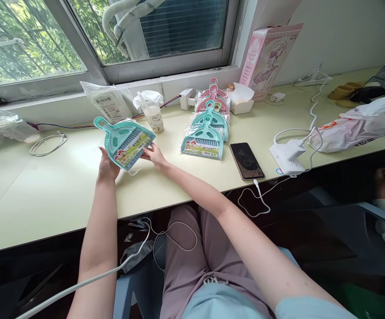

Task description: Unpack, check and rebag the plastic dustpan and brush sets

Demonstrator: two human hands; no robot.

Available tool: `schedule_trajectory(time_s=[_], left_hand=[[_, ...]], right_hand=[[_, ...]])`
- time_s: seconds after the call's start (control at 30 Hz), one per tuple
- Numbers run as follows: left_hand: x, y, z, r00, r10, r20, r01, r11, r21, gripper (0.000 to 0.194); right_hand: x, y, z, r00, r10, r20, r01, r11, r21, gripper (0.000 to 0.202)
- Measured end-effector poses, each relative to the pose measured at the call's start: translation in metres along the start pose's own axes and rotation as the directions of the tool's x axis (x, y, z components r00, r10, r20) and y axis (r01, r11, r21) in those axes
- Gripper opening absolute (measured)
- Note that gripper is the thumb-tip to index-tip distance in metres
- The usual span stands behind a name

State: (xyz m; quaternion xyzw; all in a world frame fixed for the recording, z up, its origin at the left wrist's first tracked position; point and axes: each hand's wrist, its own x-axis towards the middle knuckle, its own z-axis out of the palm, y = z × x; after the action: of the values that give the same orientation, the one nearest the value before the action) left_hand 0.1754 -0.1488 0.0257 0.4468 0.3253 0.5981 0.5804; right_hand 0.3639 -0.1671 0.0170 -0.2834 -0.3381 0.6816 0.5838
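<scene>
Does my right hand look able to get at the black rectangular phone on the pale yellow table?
Likely yes: nothing covers the phone, lying near the front edge of the table. Your right hand would first need to release the wrapped teal plastic dustpan set.

My dustpan (111, 134) shows turquoise, its printed label (134, 149) largely yellow, its bristles (131, 138) apparently blue-grey; my trousers (183, 266), mauve.

Between left grip (109, 169) and right grip (154, 156), a smooth plastic dustpan (117, 138) — glossy clear film (134, 172) around it. Beneath them, a smooth surface (166, 186) with soft sheen; rightward, a glossy phone (247, 160).
</scene>
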Motion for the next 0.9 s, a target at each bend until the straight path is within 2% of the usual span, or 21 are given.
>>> schedule_trajectory(time_s=[0.1, 0.23, 0.37, 0.43, 0.5, 0.57, 0.7, 0.77, 0.87, 0.9], left_hand=[[0.001, -0.001, -0.005, 1.0, -0.025, 0.011, 0.024, 0.997, 0.077, 0.076], [-0.001, -0.003, -0.008, 0.99, -0.138, 0.032, 0.13, 0.974, 0.184, 0.068], [0.0, -0.007, -0.007, 0.988, -0.146, 0.042, 0.136, 0.973, 0.185, 0.059], [0.003, -0.008, -0.007, 0.992, -0.127, -0.011, 0.128, 0.981, 0.145, 0.052], [0.008, -0.008, -0.007, 0.988, -0.11, -0.107, 0.119, 0.989, 0.084, 0.046], [0.013, -0.007, -0.008, 0.973, -0.093, -0.214, 0.096, 0.995, 0.006, 0.045], [0.019, -0.002, -0.016, 0.923, -0.021, -0.385, -0.021, 0.994, -0.104, 0.046], [0.017, 0.003, -0.023, 0.893, -0.008, -0.451, -0.041, 0.994, -0.1, 0.048], [0.005, 0.015, -0.031, 0.844, 0.054, -0.534, -0.073, 0.997, -0.015, 0.053], [0.0, 0.02, -0.033, 0.852, 0.088, -0.516, -0.076, 0.996, 0.043, 0.054]], right_hand=[[0.002, 0.001, -0.002, 0.999, -0.034, -0.038, 0.032, 0.998, -0.052, 0.031], [0.007, 0.0, -0.008, 0.991, -0.082, -0.108, 0.071, 0.992, -0.101, 0.041], [0.011, -0.002, -0.013, 0.975, -0.099, -0.201, 0.061, 0.981, -0.184, 0.041], [0.01, -0.002, -0.012, 0.959, -0.113, -0.26, 0.046, 0.967, -0.25, 0.039], [0.008, -0.001, -0.01, 0.955, -0.117, -0.271, 0.029, 0.951, -0.307, 0.036], [0.006, 0.001, -0.007, 0.966, -0.105, -0.235, 0.019, 0.94, -0.341, 0.034], [0.002, 0.006, -0.001, 0.987, -0.068, -0.146, 0.013, 0.937, -0.349, 0.037], [0.001, 0.007, -0.002, 0.987, -0.052, -0.154, -0.002, 0.945, -0.327, 0.038], [0.0, 0.004, -0.006, 0.971, -0.028, -0.237, -0.032, 0.968, -0.247, 0.036], [-0.001, 0.001, -0.008, 0.965, -0.015, -0.263, -0.041, 0.977, -0.207, 0.034]])
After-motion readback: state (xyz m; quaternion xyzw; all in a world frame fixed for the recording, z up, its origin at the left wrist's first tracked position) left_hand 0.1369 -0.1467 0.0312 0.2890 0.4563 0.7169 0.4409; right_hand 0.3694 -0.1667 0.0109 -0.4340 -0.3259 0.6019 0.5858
